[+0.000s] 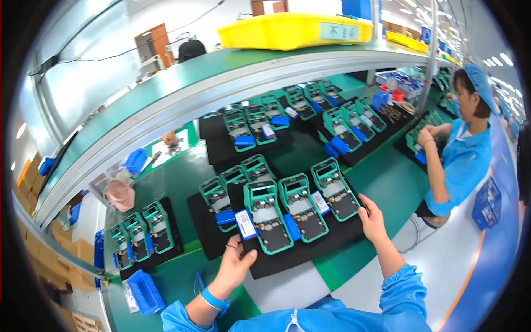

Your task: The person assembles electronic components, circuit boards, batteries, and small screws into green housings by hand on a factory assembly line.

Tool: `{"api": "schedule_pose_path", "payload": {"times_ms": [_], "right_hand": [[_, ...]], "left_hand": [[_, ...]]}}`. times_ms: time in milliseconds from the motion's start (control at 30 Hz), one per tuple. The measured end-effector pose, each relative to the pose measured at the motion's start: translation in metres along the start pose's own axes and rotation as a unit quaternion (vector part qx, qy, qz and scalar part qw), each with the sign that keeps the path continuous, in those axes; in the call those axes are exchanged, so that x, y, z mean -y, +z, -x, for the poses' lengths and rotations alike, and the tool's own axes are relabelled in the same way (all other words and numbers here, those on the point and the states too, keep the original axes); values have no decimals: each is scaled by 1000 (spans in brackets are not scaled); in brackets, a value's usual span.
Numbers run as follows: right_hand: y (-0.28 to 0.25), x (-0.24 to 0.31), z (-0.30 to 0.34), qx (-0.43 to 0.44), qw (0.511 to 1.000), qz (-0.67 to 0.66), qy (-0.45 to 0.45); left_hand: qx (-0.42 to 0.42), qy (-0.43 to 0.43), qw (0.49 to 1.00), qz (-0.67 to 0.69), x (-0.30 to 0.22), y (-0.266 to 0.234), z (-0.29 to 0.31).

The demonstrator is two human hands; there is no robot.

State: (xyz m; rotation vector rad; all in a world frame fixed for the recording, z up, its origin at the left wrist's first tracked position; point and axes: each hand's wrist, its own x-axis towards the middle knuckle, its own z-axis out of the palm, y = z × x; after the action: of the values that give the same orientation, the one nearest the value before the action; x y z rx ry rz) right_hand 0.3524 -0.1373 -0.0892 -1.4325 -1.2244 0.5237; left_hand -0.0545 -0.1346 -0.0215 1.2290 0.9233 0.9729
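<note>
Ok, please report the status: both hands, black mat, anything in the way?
Left hand and right hand holding black mat at opposite edges. Three green frames on it. Possibly in the way: another mat behind its left side; contact unclear.

The one view looks from the wearer's head, down and forward over a green bench (188,276), bending wide toward a dark round rim; the left hand (235,264) and right hand (373,219) are near, a shelf (243,58) beyond, a brown door (162,47) far off
</note>
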Motion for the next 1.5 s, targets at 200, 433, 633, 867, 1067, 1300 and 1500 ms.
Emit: {"api": "schedule_pose_path", "payload": {"times_ms": [200,433,633,867,1067,1300,1500], "right_hand": [[-92,-25,38,-83,976,195,55],[-99,0,48,-238,936,255,-47],[-56,24,70,-240,958,155,-28],[-1,41,78,-151,980,117,-55],[37,53,75,-80,994,13,-77],[126,101,53,257,948,83,-168],[188,85,36,246,918,211,-229]], "left_hand": [[151,-138,975,-91,38,71,-4],[180,-205,962,-16,58,159,-45],[230,-111,967,-18,84,234,-88],[261,-46,962,-58,103,246,-125],[296,49,933,-199,82,172,-63],[281,-2,930,-237,30,39,34],[17,109,953,-283,-2,-32,14]]}}
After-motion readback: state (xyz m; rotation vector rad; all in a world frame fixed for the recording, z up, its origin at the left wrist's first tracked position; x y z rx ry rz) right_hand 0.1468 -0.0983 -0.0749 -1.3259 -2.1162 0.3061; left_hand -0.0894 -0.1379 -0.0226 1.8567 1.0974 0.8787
